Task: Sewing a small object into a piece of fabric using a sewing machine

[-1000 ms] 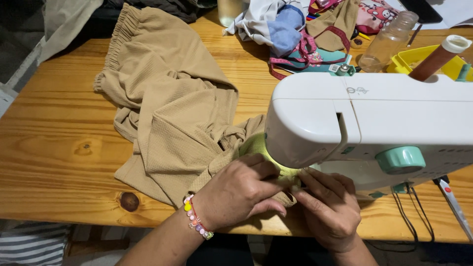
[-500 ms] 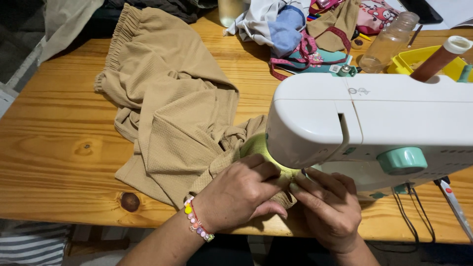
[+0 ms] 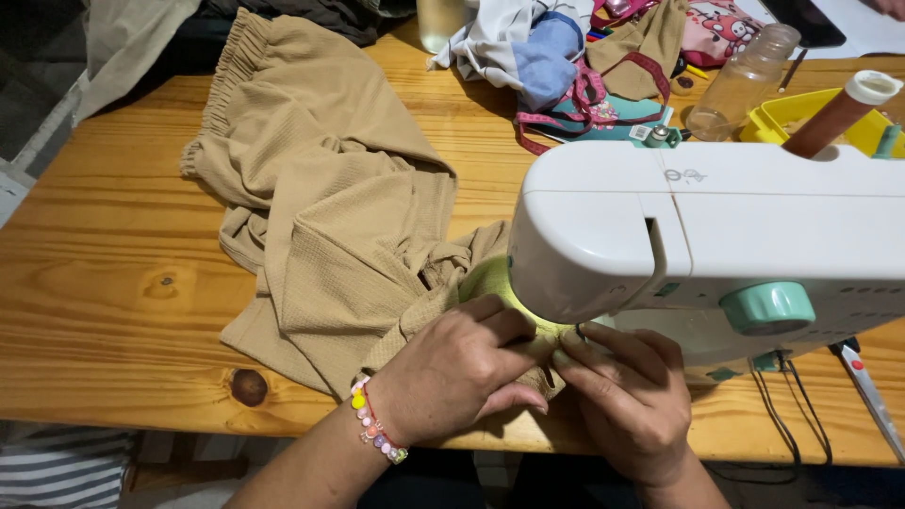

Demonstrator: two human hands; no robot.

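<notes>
**A:** How are the hands set?

**B:** Both come in from the bottom edge, backs up. The left hand (image 3: 459,369) reaches in at a slant from the lower left, wrist bent a little, with a bead bracelet (image 3: 374,431) around it. Its fingers curl down and pinch a fold of the tan garment (image 3: 325,203) right under the head of the white sewing machine (image 3: 716,231). The right hand (image 3: 630,396) rises from below, fingers pointing up and to the left, their tips pressed onto the same bit of cloth by the needle area. So both are closed on fabric, and the fingertips of the two hands nearly meet.

**A:** Can you see the needle?

**B:** No, the machine head and the fingers hide it. The cloth there is lit yellowish by the machine's lamp.

**A:** And where does the garment lie?

**B:** On the wooden table (image 3: 104,283), left of the machine. Its long axis runs diagonally: the gathered elastic band is at the far upper left, and the bunched, twisted end leads down and right to the hands. Most of it is spread loosely in folds.

**A:** Anything else nearby?

**B:** Behind the machine sit a clear plastic bottle (image 3: 740,85), a yellow tray (image 3: 801,113), a pile of coloured cloth (image 3: 547,52) and a brown thread spool (image 3: 834,115) standing tilted on top of the machine. Scissors (image 3: 872,391) lie at the right edge, beside black cables (image 3: 782,415).
</notes>
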